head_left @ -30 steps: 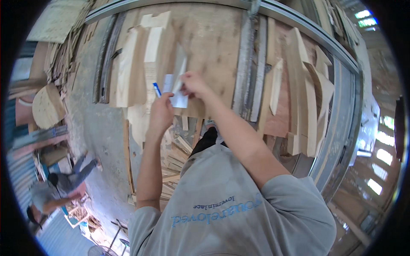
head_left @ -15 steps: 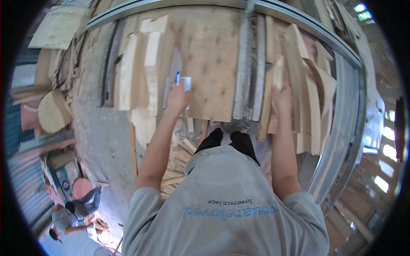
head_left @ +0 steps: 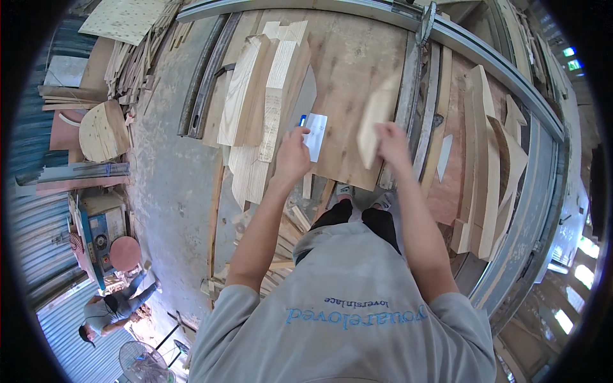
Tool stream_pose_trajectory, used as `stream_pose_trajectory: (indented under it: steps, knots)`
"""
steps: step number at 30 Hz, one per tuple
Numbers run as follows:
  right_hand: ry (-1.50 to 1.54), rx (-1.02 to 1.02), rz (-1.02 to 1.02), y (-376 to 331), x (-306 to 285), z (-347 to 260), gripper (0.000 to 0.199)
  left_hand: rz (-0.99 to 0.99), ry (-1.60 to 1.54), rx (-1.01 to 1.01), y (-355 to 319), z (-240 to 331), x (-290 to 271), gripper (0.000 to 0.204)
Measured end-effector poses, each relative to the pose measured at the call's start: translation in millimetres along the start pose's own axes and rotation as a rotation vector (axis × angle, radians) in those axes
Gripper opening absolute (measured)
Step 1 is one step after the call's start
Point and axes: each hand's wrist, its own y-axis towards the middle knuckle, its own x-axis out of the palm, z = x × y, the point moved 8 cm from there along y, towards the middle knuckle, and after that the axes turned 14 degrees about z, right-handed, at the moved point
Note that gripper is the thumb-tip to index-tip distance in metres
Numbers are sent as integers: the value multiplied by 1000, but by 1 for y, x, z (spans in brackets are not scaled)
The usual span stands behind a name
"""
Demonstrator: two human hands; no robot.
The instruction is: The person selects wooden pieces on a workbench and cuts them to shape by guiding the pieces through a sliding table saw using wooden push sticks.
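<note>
A grey floor fills much of the left half of the frame, and a broad desk with a plywood top stretches across the upper middle. The person stands at its near edge in a grey shirt.

On the right of the frame lie several long curved boards, side by side. Upper left of centre, a stack of thick wooden blocks rests on the desk. Between the two groups run metal bars, roughly upright in the view.

Smaller than these is a pale wood piece, blurred, right of centre and just left of the bars. The right hand has its fingers closed around the piece's right side. The left hand, near the centre, has its fingers curled around a blue pen. A white paper shows just beside them; whether they pinch it too cannot be told.

The step in hand seems to be handling the wood piece one-handed, with the pen kept in the other hand. Setting the piece down would call for a flat, bare patch of plywood and a steady right grip.
</note>
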Motion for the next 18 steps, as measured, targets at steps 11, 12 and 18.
stream_pose_trajectory:
  steps: [11,12,18]
  knots:
    - [86,-167,-231,-13,53,23,24,94,-93,180,20,24,26,35]
    - [-32,-207,-199,-22,30,28,22,89,-50,238,24,16,36,36]
    - [-102,-67,46,-94,-144,85,20,52,150,321,47,25,67,36]
